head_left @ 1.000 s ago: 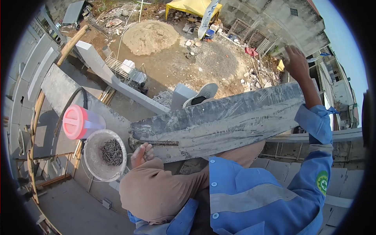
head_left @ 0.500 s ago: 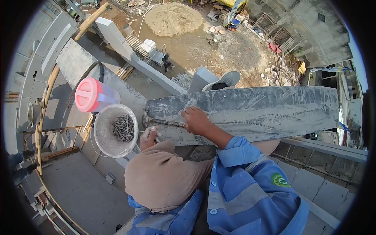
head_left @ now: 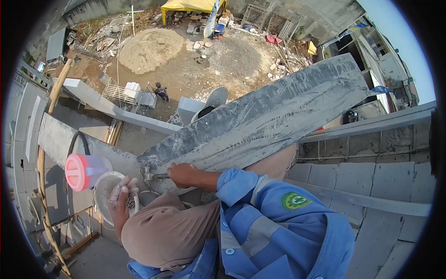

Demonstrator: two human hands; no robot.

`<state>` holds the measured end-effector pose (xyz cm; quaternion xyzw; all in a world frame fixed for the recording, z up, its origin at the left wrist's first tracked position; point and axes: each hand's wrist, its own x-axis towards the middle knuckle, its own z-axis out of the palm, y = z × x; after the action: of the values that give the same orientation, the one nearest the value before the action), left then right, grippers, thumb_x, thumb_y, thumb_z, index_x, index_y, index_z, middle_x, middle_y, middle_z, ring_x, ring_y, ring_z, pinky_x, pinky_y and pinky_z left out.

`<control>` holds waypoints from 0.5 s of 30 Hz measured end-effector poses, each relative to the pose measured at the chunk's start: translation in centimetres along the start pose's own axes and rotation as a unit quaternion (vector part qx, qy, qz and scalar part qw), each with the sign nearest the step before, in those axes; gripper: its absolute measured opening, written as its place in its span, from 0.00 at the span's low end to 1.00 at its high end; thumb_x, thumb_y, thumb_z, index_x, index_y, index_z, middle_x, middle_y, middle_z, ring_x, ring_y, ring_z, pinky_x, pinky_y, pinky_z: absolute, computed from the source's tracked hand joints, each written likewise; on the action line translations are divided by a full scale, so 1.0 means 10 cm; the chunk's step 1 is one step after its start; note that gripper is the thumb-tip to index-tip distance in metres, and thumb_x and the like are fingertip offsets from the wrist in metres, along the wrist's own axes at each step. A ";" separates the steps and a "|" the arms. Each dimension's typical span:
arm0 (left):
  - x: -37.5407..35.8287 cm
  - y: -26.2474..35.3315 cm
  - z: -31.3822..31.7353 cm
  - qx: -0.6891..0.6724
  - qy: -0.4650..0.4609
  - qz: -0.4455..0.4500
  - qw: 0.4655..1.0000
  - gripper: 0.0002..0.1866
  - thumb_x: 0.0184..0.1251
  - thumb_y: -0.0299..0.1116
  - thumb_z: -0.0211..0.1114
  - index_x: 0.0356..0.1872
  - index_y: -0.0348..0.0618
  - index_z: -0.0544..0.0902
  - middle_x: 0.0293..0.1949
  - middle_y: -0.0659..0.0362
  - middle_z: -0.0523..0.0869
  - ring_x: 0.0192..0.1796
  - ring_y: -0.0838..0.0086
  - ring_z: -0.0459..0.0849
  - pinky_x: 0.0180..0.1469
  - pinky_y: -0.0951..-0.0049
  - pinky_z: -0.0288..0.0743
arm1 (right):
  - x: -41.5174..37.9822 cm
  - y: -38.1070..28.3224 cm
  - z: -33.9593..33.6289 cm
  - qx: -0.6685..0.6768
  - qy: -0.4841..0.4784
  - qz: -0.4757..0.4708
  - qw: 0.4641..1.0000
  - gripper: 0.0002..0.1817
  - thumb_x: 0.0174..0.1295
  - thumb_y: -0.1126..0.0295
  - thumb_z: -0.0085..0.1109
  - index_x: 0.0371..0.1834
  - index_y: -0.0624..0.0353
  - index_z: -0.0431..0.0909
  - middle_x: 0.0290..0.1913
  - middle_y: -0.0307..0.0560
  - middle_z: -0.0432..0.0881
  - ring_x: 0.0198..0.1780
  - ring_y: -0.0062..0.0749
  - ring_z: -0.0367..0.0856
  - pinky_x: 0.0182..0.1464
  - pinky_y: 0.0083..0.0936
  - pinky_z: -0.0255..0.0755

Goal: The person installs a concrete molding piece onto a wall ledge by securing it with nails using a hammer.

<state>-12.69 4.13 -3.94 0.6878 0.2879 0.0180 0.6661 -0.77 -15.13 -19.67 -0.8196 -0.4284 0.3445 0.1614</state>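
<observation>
Hammer (head_left: pixel 159 176) in the right hand (head_left: pixel 182 175), at eight o'clock

A trousered knee (head_left: pixel 162 228) is filling seven o'clock, and a blue sleeve (head_left: pixel 260 195) is reaching in from four. The right hand is closing its grip around the hammer's handle, just left of the middle of the view toward eight o'clock; the head is pointing to nine and lying over the near-left end of a long grey board (head_left: pixel 265 116). Farther out at eight, the left hand (head_left: pixel 121 197) is showing over the mouth of a pale bucket (head_left: pixel 101 201), its whitish fingers bunching upward. Whether that grip is pinching anything, I cannot tell. Nails (head_left: pixel 131 201) are lying in the bucket, partly hidden by the hand. Just beyond the bucket, toward nine, a pink-lidded jug (head_left: pixel 80 172) is standing on a grey ledge (head_left: pixel 58 139).

The board is stretching from eight o'clock to two, its face smeared with pale streaks. Past its far edge, near twelve, a grey shoe (head_left: pixel 214 100) is showing. Down below, a person (head_left: pixel 161 91) is appearing small at ten. A sand mound (head_left: pixel 151 50) is rising at eleven, a gravel heap (head_left: pixel 234 56) is spreading at twelve, and beyond them a yellow canopy (head_left: pixel 193 5) is standing near twelve.
</observation>
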 end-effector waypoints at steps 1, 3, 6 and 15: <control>0.04 0.11 -0.06 0.002 -0.011 0.006 1.000 0.21 0.76 0.38 0.57 0.60 0.31 0.80 0.50 0.52 0.87 0.44 0.76 0.82 0.48 0.74 0.74 | -0.15 0.09 -0.04 0.000 0.010 0.008 1.000 0.16 0.61 0.67 0.58 0.46 0.68 0.80 0.53 0.70 0.79 0.47 0.60 0.85 0.49 0.48 0.79; 0.15 0.28 -0.27 0.135 -0.032 0.153 0.979 0.20 0.75 0.37 0.58 0.58 0.31 0.81 0.45 0.55 0.85 0.42 0.75 0.80 0.46 0.75 0.72 | -0.50 0.28 -0.07 0.151 0.039 -0.029 0.987 0.19 0.62 0.65 0.61 0.51 0.66 0.76 0.51 0.69 0.78 0.46 0.63 0.82 0.47 0.46 0.76; 0.27 0.73 -0.14 0.162 -0.056 0.238 0.956 0.20 0.75 0.36 0.59 0.57 0.30 0.82 0.39 0.57 0.80 0.38 0.75 0.77 0.44 0.75 0.71 | -1.18 0.35 -0.51 0.228 0.116 -0.060 0.965 0.18 0.62 0.62 0.59 0.43 0.68 0.75 0.39 0.66 0.81 0.42 0.66 0.81 0.45 0.50 0.72; 1.35 0.71 0.62 0.270 -0.191 0.140 0.933 0.19 0.78 0.43 0.56 0.56 0.40 0.84 0.33 0.65 0.81 0.35 0.83 0.76 0.39 0.78 0.71 | -2.59 1.05 -0.78 0.075 0.510 0.137 0.846 0.17 0.60 0.64 0.68 0.40 0.68 0.76 0.35 0.65 0.80 0.37 0.66 0.79 0.36 0.47 0.72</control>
<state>3.69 4.59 -2.88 0.8653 0.0501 -0.0990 0.4888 0.69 -42.07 -8.91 -0.9154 -0.1423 -0.0723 0.3695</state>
